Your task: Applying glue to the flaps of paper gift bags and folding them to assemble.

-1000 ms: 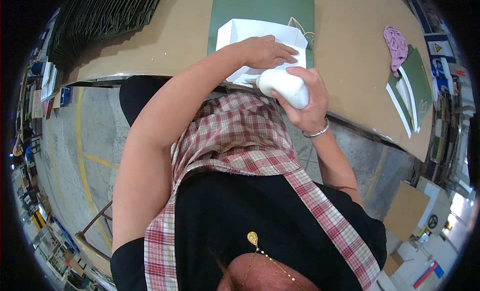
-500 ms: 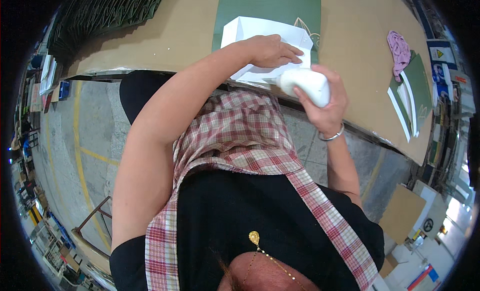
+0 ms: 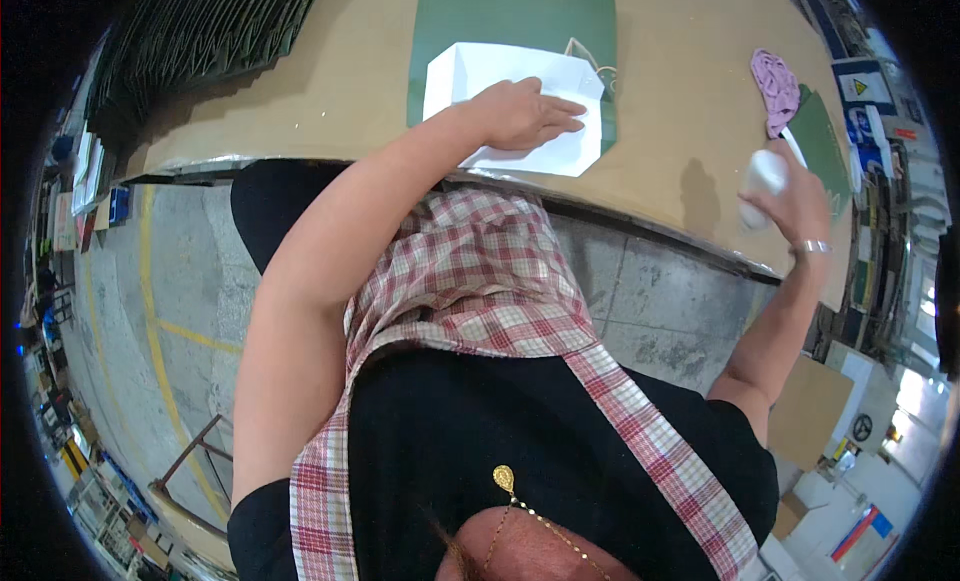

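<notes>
A green paper bag lies flat on the table in front of me, its near end folded out into a white bottom flap. My left hand rests on that white flap with its fingers stretched out and holds nothing. Off to the right, over the table's near edge, my right hand is wrapped round a white plastic bottle, slightly blurred. The bottle is held apart from the bag; its nozzle cannot be made out.
A thick row of dark green folded bags stands at the far left of the brown-covered table. A crumpled pink cloth and green pieces with white edges lie at the right, beyond my right hand.
My right hand has carried the white bottle away from the bag's white flap, out to the right. The left hand stays on the flap, its fingers flat.
</notes>
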